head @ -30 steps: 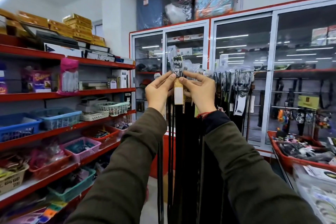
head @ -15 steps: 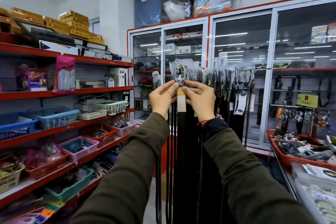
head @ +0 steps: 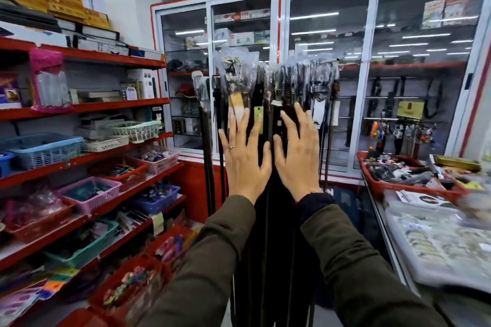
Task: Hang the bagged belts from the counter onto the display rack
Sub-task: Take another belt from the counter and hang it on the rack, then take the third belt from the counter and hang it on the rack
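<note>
Several dark belts in clear bags hang in a row from the display rack's rail (head: 345, 61) straight ahead. The bagged belt with a metal buckle and yellow tag (head: 235, 79) hangs at the left part of the row, free of my hands. My left hand (head: 245, 158) and my right hand (head: 296, 155) are both raised below it, palms toward the hanging belts, fingers spread, holding nothing. A green tag (head: 258, 117) shows between the two hands. Whether the fingers touch the belts is unclear.
Red shelves (head: 87, 107) with plastic baskets line the left wall. Glass-door cabinets (head: 281, 66) stand behind the rack. At the right, a counter (head: 435, 247) carries a red tray (head: 414, 188) of dark goods and flat packets.
Both hands let go of the buckle end of the bagged belt, which now hangs on the rail. The hands dropped lower and opened flat, and the view moved closer to the rack.
</note>
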